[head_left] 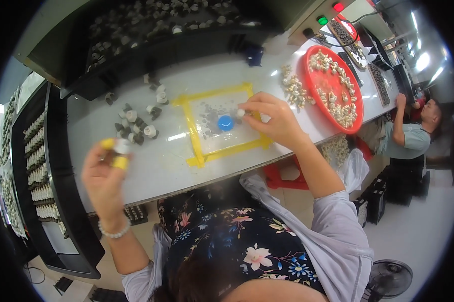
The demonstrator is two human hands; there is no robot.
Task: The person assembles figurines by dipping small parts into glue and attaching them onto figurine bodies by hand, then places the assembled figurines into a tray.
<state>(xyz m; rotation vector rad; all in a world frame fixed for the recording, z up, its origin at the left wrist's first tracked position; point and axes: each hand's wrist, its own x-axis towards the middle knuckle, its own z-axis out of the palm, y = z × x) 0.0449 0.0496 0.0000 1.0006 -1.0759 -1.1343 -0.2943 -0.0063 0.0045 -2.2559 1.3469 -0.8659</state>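
Note:
My left hand, blurred by motion, wears yellow finger covers on its thumb and a finger. Between them it pinches a small white-and-dark cylindrical part at the table's near left. My right hand is closed in a pinch on a small whitish piece. It hovers over a rectangle of yellow tape on the white table. Inside that rectangle, just left of my right fingers, sits a round blue cap, with wet-looking spots around it. Several loose white-and-dark parts lie beyond my left hand.
A red tray of cream-coloured pieces stands at the right, beside a loose pile of them. A black rack with rows of parts is at the left. A dark bin overhangs the back. Another person sits far right.

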